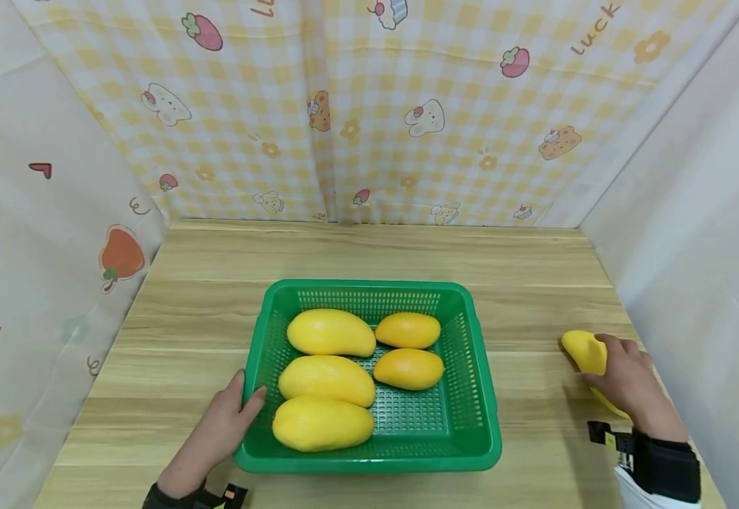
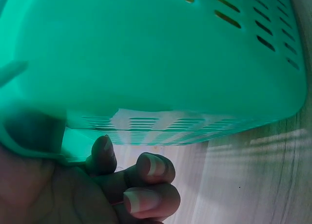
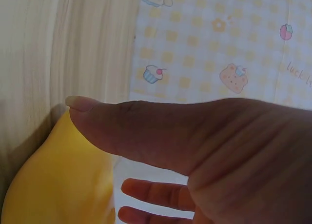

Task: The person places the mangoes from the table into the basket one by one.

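Observation:
A green plastic basket point(image 1: 369, 464) stands on the wooden table with large yellow mangoes point(image 1: 327, 379) on its left side and two smaller orange-yellow mangoes point(image 1: 409, 369) on its right. At the basket's left edge my left hand point(image 1: 228, 424) grips the rim, thumb over the top. In the left wrist view the curled fingertips point(image 2: 153, 166) show outside the basket wall. Far to the right, my right hand point(image 1: 630, 378) holds another yellow mango point(image 1: 584, 351) lying on the table. The right wrist view has the thumb point(image 3: 131, 124) across that mango, with two fingers visible beyond.
Behind the wooden table point(image 1: 369, 253) hangs a yellow checked cloth point(image 1: 369, 155). White cloth walls point(image 1: 694, 212) close off both sides. The right hand is close to the right wall.

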